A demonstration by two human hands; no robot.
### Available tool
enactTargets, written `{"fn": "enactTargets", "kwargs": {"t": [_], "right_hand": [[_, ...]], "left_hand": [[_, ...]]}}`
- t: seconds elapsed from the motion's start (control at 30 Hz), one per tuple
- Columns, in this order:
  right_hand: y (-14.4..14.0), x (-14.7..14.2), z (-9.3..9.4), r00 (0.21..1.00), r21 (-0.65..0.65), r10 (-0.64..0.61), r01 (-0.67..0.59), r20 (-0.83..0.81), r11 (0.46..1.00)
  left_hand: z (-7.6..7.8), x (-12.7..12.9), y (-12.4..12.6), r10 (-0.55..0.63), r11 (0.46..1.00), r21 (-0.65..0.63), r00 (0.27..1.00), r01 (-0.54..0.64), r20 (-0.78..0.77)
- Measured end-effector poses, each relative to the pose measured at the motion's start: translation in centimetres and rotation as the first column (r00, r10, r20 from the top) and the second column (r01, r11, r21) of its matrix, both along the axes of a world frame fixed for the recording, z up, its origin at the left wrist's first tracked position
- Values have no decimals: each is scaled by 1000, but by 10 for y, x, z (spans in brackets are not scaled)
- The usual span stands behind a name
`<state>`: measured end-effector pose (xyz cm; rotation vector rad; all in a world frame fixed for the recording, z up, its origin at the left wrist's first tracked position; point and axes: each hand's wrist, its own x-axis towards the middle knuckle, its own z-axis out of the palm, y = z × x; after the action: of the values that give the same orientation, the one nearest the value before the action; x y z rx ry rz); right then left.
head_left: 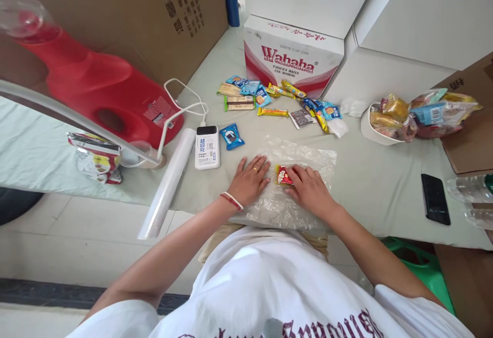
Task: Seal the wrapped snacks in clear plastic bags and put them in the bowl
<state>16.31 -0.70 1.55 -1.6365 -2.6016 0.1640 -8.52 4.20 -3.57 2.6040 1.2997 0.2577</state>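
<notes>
A small red snack packet lies on a crinkled sheet of clear plastic wrap at the table's near edge. My right hand is over its right part, index finger on top and thumb along the near side, so part of the packet is hidden. To the left, my left hand rests flat with fingers spread on the left border of the wrap. Beyond that hand are a blue snack packet and a white power bank with a cable plugged in.
Several wrapped snacks lie before a Wahaha carton. A plastic wrap roll overhangs the front edge at left, near a big red bottle. To the right are a white bowl of packaged food and a black phone.
</notes>
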Motion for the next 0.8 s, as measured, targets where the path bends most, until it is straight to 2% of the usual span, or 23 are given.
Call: {"fn": "enactTargets", "kwargs": {"t": [0.13, 0.27, 0.37, 0.4, 0.47, 0.53, 0.6, 0.7, 0.8], "right_hand": [[3, 7, 5, 994, -7, 13, -14, -105, 1000], [9, 6, 1, 999, 5, 43, -43, -27, 999], [8, 4, 0, 998, -19, 55, -55, -8, 998], [5, 6, 1, 999, -18, 47, -47, -18, 999], [-6, 14, 8, 997, 0, 29, -29, -71, 1000], [-25, 28, 12, 982, 22, 56, -52, -182, 998], [-50, 41, 9, 945, 36, 132, -128, -298, 991], [-85, 54, -11, 923, 46, 195, -191, -331, 981], [-98, 58, -30, 929, 59, 135, -122, -345, 991]], "left_hand": [[-1, -9, -2, -9, 1000, -4, 1000, 9, -6], [-1, -15, 0, 29, 1000, -3, 1000, -29, -7], [7, -22, -4, 58, 997, 37, 997, -60, 45], [11, -26, -7, 32, 998, 58, 997, -36, 71], [19, -38, -18, -107, 992, 81, 987, 98, 119], [25, -53, -30, -295, 956, 51, 944, 290, 151], [24, -68, -39, -413, 907, -11, 897, 420, 159], [16, -85, -43, -445, 887, -66, 885, 457, 140], [12, -90, -35, -370, 923, -72, 923, 378, 105]]}}
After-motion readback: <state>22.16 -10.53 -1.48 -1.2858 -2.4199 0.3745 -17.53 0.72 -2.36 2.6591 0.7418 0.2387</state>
